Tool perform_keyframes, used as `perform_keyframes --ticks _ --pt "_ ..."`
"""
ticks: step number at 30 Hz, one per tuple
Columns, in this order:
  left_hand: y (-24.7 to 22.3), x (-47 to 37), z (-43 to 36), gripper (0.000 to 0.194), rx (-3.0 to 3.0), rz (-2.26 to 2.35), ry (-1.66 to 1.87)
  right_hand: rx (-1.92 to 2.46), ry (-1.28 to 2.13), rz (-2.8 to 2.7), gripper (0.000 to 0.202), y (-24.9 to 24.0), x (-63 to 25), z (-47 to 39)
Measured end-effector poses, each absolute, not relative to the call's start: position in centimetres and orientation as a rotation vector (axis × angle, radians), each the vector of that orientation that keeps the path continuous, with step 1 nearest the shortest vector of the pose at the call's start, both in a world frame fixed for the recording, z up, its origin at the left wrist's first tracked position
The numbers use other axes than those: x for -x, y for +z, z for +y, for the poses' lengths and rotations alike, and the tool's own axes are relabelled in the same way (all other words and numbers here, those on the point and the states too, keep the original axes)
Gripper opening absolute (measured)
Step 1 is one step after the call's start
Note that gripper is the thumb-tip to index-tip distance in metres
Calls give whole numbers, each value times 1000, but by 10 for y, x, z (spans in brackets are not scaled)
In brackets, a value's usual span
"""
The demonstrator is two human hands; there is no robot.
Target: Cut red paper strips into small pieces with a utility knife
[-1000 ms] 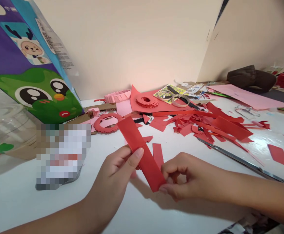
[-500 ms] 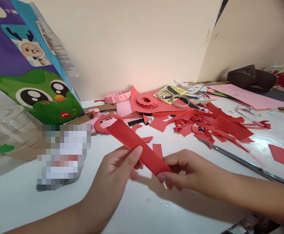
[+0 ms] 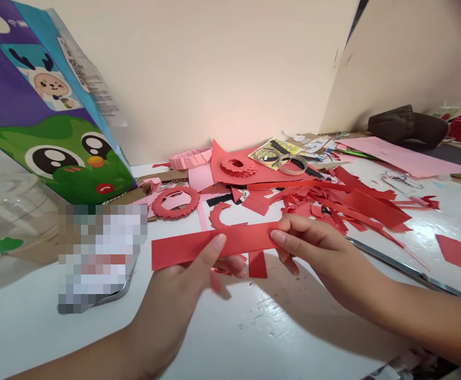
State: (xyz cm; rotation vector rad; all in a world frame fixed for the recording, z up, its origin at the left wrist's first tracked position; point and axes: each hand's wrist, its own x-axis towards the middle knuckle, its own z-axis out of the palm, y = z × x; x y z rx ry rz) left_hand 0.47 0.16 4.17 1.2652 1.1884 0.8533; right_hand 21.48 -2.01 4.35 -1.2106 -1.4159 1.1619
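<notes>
A red paper strip (image 3: 250, 237) is held nearly level above the white table, between my two hands. My left hand (image 3: 193, 274) grips its left half, thumb on top and fingers underneath. At the strip's right end, my right hand (image 3: 313, 245) pinches the corner between thumb and fingers. Just behind the strip lie a red pleated paper ring (image 3: 175, 214) and a curved red piece (image 3: 219, 216). A small red rectangle (image 3: 258, 265) rests on the table below the strip.
Red paper scraps (image 3: 313, 200) are heaped at the back right, with a long metal-looking tool (image 3: 408, 267) in front. Tape rolls (image 3: 293, 164) lie behind. On the left stand a purple and green bag (image 3: 25, 100), a clear plastic container (image 3: 17, 211) and a pixelated phone-like object (image 3: 104, 258).
The strip has turned from a steep slant to nearly level. My right hand has moved up with its right end, and the left end has dropped. Both hands keep hold.
</notes>
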Motion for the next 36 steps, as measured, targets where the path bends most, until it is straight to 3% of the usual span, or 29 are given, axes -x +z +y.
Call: perform_keyframes --ticks 8,15,22,28,36 --pt "44 -5 3 56 -1363 1427 738 1166 1131 -1397 32 42 -216 -20" --pt "42 -1 -2 47 -1467 1488 710 1288 992 -1572 45 47 -215 -19" --pt "51 -3 -2 34 -1573 1335 721 1338 837 -1591 46 41 -215 -22" --pt "50 -3 -2 62 -1516 1410 668 1313 840 -1709 51 45 -215 -21" --pt "47 -4 0 64 -1519 1401 674 1247 799 -1688 48 42 -215 -28"
